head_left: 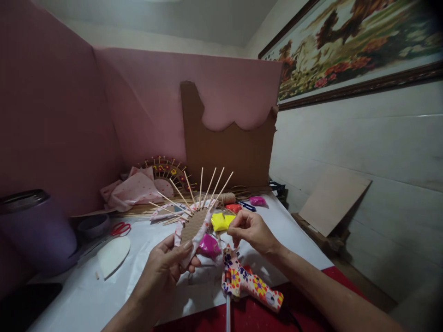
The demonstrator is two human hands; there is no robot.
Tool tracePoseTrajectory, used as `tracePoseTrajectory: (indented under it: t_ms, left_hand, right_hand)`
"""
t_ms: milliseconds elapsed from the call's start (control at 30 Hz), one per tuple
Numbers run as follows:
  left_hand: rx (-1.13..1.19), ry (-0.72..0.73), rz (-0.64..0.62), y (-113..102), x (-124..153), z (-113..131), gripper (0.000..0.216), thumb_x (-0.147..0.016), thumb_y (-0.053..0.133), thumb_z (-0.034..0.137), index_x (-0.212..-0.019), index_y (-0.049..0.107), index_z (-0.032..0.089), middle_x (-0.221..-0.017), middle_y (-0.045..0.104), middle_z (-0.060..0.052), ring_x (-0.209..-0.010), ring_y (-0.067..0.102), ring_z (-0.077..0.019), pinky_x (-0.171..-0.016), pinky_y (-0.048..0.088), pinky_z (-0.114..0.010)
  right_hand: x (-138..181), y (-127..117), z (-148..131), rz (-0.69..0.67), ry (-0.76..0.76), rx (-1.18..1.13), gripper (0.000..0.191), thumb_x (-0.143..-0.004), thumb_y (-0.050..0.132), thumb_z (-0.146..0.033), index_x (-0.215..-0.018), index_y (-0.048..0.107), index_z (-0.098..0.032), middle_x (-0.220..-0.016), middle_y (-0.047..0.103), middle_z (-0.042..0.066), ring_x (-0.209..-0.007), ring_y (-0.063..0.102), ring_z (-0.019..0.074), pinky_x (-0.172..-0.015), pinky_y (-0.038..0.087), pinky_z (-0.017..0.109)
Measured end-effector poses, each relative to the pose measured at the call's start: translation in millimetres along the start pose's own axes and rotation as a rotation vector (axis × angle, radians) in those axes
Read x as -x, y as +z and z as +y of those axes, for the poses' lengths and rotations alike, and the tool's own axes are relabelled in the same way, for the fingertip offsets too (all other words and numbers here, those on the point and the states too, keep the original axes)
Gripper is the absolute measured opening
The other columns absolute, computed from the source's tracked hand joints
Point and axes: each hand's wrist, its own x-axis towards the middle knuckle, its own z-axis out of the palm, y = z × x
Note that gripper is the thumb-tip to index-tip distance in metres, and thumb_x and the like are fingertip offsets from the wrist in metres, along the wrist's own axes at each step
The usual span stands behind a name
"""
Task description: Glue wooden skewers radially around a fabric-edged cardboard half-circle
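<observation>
Head view: the left hand point(175, 258) grasps the cardboard piece point(194, 226) above the middle of the worktop point(294, 240). Cloth edging point(203, 235) lines its visible rim; 8 sticks point(202, 186) fan from its far edge. Judged partway: the rim nearer the hand carries no sticks, so any there remain outstanding. The right hand point(254, 230) has fingertips pinched; contents cannot be told. Below it, the glue gun point(242, 276) crosses the worktop's near edge. Open room lies toward the right edge; the yellow packet point(221, 222) and magenta packet point(209, 246) restrict the middle.
</observation>
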Motion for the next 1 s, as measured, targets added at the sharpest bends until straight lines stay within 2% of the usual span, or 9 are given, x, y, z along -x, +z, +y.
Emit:
tracePoseTrajectory:
  t_ms: [100, 267, 433, 567, 700, 833, 1000]
  left_hand:
    - [-0.014, -0.013, -0.006, 0.7, 0.2, -2.0, 0.017, -0.065, 0.070, 0.016, -0.078, 0.061, 0.010, -0.065, 0.061, -0.003, -0.048, 0.056, -0.0113, -0.044, 0.042, -0.021]
    - [-0.016, -0.017, -0.020, 2.1, 1.9, -3.5, 0.018, -0.067, 0.068, 0.015, -0.083, 0.061, 0.010, -0.067, 0.061, -0.003, -0.047, 0.055, -0.0102, -0.043, 0.041, -0.021]
    - [-0.008, -0.034, -0.021, 1.7, 1.1, -3.1, 0.019, -0.065, 0.071, 0.017, -0.080, 0.061, 0.010, -0.063, 0.061, -0.003, -0.046, 0.056, -0.0109, -0.042, 0.041, -0.020]
    - [-0.001, -0.028, -0.010, 1.3, 0.6, -3.8, 0.020, -0.064, 0.071, 0.016, -0.081, 0.061, 0.010, -0.064, 0.062, -0.003, -0.046, 0.056, -0.0115, -0.041, 0.041, -0.020]
    - [-0.015, -0.036, -0.018, 0.2, 0.0, -3.9, 0.019, -0.062, 0.072, 0.016, -0.076, 0.060, 0.010, -0.063, 0.063, -0.005, -0.047, 0.057, -0.0125, -0.041, 0.041, -0.020]
    - [-0.023, -0.035, -0.015, -0.2, -0.2, -3.9, 0.018, -0.064, 0.071, 0.017, -0.076, 0.060, 0.010, -0.065, 0.063, -0.005, -0.047, 0.058, -0.0122, -0.042, 0.042, -0.020]
    - [-0.018, -0.037, -0.005, 0.7, 0.2, -4.1, 0.022, -0.062, 0.073, 0.017, -0.078, 0.059, 0.010, -0.063, 0.063, -0.004, -0.047, 0.058, -0.0127, -0.042, 0.042, -0.020]
  right_hand:
    - [-2.2, -0.4, 3.7, 0.024, -0.013, -0.008, 0.021, -0.063, 0.071, -0.021, -0.059, 0.051, -0.017, -0.044, 0.058, -0.004, -0.037, 0.054, 0.0096, -0.039, 0.047, 0.021]
    - [-6.0, -4.9, 8.8, 0.055, -0.016, -0.016, 0.021, -0.064, 0.070, -0.028, -0.062, 0.053, -0.016, -0.052, 0.062, -0.001, -0.038, 0.053, 0.0088, -0.034, 0.046, 0.020]
    - [-7.9, -7.9, 10.1, 0.022, 0.012, -0.026, 0.028, -0.067, 0.066, -0.040, -0.065, 0.053, -0.016, -0.055, 0.061, 0.000, -0.036, 0.051, 0.0084, -0.033, 0.045, 0.022]
    - [-5.2, -6.3, 7.2, -0.007, 0.041, -0.031, 0.030, -0.072, 0.059, -0.046, -0.070, 0.051, -0.016, -0.049, 0.056, -0.004, -0.028, 0.038, 0.0043, -0.026, 0.032, 0.017]
    - [-1.6, -4.9, 4.0, -0.026, 0.080, -0.034, 0.025, -0.078, 0.053, -0.042, -0.070, 0.049, -0.018, -0.040, 0.044, -0.009, -0.028, 0.023, 0.0026, -0.026, 0.016, 0.014]
    - [-1.1, -4.5, 4.1, 0.004, 0.048, -0.015, 0.028, -0.080, 0.049, -0.040, -0.062, 0.047, -0.018, -0.037, 0.040, -0.010, -0.029, 0.023, 0.0029, -0.028, 0.016, 0.014]
    - [-3.3, -4.6, 6.2, 0.037, 0.033, 0.001, 0.039, -0.077, 0.056, -0.043, -0.050, 0.049, -0.016, -0.032, 0.036, -0.009, -0.027, 0.024, 0.0023, -0.028, 0.012, 0.016]
